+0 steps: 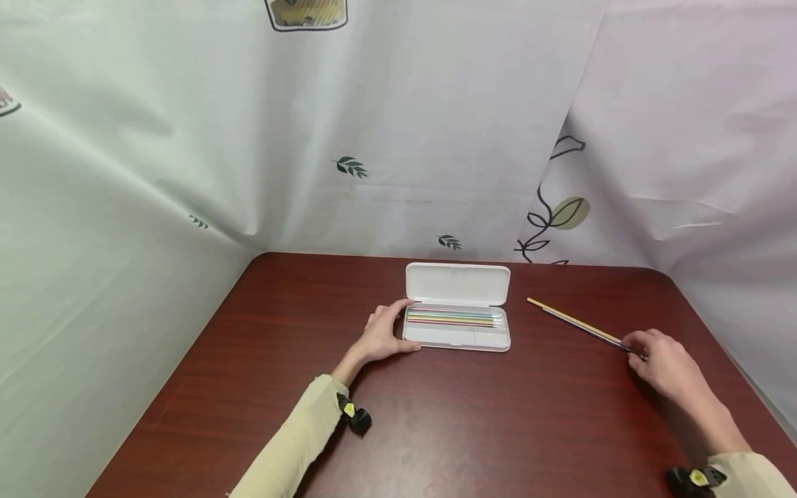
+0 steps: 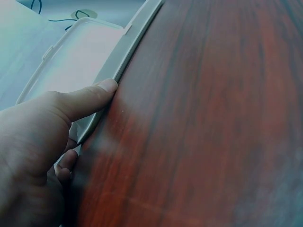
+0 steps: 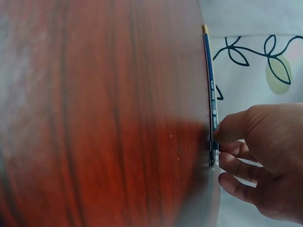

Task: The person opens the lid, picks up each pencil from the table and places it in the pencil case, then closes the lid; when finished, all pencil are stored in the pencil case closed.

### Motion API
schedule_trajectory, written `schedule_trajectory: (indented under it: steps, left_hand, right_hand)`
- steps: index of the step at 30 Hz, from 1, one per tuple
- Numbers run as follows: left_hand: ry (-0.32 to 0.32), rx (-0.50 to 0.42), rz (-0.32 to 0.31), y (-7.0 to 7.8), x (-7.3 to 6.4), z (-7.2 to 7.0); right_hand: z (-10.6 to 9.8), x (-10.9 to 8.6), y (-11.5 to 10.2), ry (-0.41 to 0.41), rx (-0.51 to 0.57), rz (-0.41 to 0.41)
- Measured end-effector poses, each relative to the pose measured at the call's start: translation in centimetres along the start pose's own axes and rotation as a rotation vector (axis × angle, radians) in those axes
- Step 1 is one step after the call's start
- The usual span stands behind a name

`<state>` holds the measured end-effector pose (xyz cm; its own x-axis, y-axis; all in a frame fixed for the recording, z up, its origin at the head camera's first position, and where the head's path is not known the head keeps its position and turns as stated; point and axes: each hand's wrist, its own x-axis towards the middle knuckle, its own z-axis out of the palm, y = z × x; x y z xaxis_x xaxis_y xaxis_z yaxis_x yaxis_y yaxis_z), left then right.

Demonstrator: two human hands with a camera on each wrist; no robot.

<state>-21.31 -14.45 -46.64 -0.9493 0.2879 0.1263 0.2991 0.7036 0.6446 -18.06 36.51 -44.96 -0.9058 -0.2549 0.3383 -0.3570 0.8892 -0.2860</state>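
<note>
A white pencil case (image 1: pixel 443 337) lies with its lid tipped back on the table. Several coloured pencils (image 1: pixel 454 317) rest side by side in its rear compartment. My left hand (image 1: pixel 381 337) holds the case by its left end, thumb on the front edge and fingers at the back corner. Off to the right, my right hand (image 1: pixel 669 363) pinches the eraser end of a dark blue pencil (image 3: pixel 211 85). Close alongside it is a yellow pencil (image 1: pixel 560 313), mostly hidden behind the blue one in the right wrist view. Both point toward the case.
The dark red wooden table (image 1: pixel 473 422) has rounded far corners. A pale cloth (image 1: pixel 398 124) with leaf prints hangs behind it and along both sides. The raised lid (image 1: pixel 457 283) stands at the case's rear edge.
</note>
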Motion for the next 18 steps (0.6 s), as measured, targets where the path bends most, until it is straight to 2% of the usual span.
schedule_trajectory:
  steps: [8,18]
  left_hand:
    - [0.005,-0.005,0.009,-0.07,-0.01,0.02]
    - [0.013,-0.001,0.026,0.11,-0.16,-0.09]
  right_hand:
    - [-0.22,0.31,-0.27,-0.093,-0.013,0.030]
    - [-0.11,0.57,-0.17,-0.109,0.022,-0.051]
